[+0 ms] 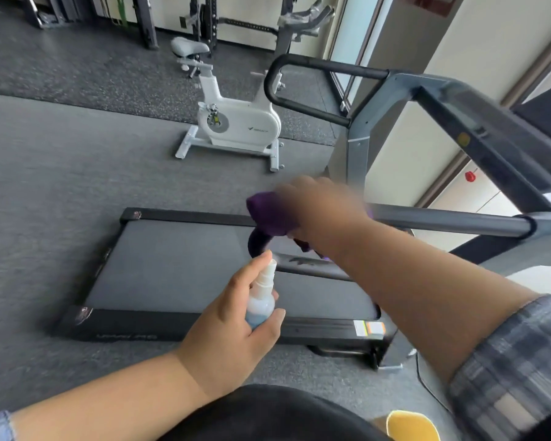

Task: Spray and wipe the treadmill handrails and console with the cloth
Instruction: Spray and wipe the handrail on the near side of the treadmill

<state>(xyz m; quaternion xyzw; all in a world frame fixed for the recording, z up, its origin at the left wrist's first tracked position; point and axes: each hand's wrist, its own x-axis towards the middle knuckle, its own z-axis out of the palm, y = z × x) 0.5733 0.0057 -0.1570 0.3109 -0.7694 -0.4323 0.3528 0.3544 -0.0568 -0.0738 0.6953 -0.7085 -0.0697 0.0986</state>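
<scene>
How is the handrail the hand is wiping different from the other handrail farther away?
The near handrail has the right hand holding a purple cloth on it; the far handrail has nothing touching it. The near handrail's visible stretch is grey and straight, with its end hidden under the cloth; the far handrail is black, showing its whole curved loop. Both stick out from the same grey treadmill frame.

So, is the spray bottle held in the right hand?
No, the left hand grips the spray bottle, while the right hand presses the purple cloth on the near handrail.
</scene>
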